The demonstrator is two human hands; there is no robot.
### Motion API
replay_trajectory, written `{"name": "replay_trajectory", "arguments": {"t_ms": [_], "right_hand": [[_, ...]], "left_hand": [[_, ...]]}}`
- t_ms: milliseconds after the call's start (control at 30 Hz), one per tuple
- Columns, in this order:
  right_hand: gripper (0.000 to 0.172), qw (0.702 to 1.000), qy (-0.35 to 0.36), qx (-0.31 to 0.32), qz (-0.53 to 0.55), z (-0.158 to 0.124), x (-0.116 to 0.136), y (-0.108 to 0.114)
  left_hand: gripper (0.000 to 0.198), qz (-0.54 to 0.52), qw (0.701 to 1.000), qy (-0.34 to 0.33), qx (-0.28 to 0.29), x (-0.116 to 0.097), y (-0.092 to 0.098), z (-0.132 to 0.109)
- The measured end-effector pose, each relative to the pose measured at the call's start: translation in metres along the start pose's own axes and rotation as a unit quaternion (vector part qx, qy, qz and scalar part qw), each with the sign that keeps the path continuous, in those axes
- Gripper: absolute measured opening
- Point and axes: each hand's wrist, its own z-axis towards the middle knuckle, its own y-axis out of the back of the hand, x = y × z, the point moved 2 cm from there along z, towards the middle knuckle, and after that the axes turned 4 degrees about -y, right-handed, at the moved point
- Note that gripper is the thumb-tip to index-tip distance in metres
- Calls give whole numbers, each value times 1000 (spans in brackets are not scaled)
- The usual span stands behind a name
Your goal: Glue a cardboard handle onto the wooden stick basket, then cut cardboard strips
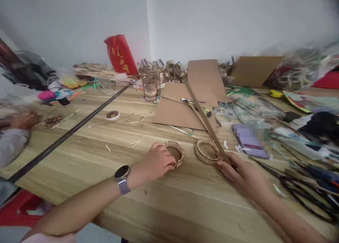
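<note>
My left hand [158, 162], with a watch on its wrist, curls round a small round basket base [175, 152] made of short wooden sticks, resting on the wooden table [111, 172]. My right hand [239, 172] grips the near end of a long thin brown strip [203, 117] that slants up and away over the table. Just left of that hand lies a second stick ring [207, 150], open in the middle, with the strip crossing its right edge. The right hand is blurred by motion.
Flat cardboard sheets [185, 105] lie beyond the rings, with finished stick baskets [150, 86] and a red bag [120, 55] at the back. Scissors [296, 186], papers and tools crowd the right side. Another person's hand [23, 119] shows at the far left. A dark rail [71, 131] crosses the table.
</note>
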Motion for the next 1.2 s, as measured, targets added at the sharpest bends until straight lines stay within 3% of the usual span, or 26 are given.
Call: {"name": "replay_trajectory", "arguments": {"t_ms": [133, 233, 367, 500, 667, 933, 1200], "right_hand": [[41, 993, -28, -48, 102, -16, 26, -2], [48, 976, -22, 12, 218, -21, 46, -17], [41, 954, 28, 99, 281, -17, 61, -45], [25, 954, 73, 126, 262, -4, 63, -63], [10, 968, 110, 126, 189, 5, 70, -69], [14, 961, 191, 140, 142, 8, 81, -72], [13, 959, 217, 130, 130, 8, 79, -75]], "left_hand": [[25, 19, 999, -50, -6, 4, -4, -4], [22, 7, 998, -59, -18, 10, -8, -6], [6, -9, 998, -54, -25, 13, -14, -5], [4, -31, 998, -44, -37, 10, -16, -3], [4, -49, 998, -29, -40, 7, -15, -5], [4, -67, 996, -29, -46, 7, -19, -5], [7, -61, 994, -31, -84, 6, -27, -6]]}}
